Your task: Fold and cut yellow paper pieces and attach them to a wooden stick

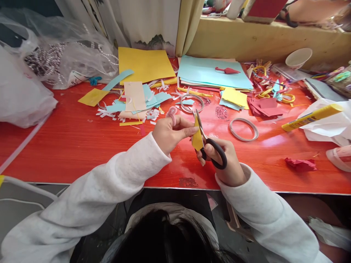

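Observation:
Between thumb and fingers my left hand (pixel 170 133) pinches a small folded piece of yellow paper (pixel 196 139), held above the red table. A fuzzy pink ring sits on one of its fingers. My right hand (pixel 226 157) grips black-handled scissors (pixel 218 153), with fingers in the loops. The blades point away from me and lie along the paper's right edge; the blades' exact contact with the paper is partly hidden. Just beyond the blades lies a roll of tape (pixel 192 95), and another tape ring (pixel 232 128) rests to the right of my right hand.
Paper scraps (pixel 135 96) are heaped at the left, near yellow sheets (pixel 145 65) and blue sheets (pixel 208 73). Red squares (pixel 265 107), a yellow glue stick (pixel 312 117) and crumpled red paper (pixel 301 165) lie at the right. A plastic bag (pixel 22 84) stands far left.

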A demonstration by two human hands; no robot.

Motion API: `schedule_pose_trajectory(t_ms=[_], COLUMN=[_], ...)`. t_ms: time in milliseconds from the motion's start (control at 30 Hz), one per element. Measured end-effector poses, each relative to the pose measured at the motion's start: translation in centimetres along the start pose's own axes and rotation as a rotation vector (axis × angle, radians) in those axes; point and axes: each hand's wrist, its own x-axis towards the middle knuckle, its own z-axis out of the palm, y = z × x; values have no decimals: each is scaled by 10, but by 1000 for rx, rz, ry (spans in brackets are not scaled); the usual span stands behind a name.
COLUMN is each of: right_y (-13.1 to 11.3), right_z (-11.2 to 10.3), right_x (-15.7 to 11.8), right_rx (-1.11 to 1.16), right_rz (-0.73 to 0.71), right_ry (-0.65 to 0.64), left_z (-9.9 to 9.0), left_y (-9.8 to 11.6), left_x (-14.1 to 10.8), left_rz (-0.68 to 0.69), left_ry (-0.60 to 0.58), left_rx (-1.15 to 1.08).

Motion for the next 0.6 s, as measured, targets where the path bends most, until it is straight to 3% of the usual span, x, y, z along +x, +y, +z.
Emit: schedule_pose_trajectory(t_ms=[600], right_y=[4], right_z=[-5], right_x=[-4], right_rx=[70], right_rz=[16], right_ry=[11], left_z=[1], left_y=[-2], left_x=[0], left_rz=[-29], left_ry=[-43], left_rx=[-63])
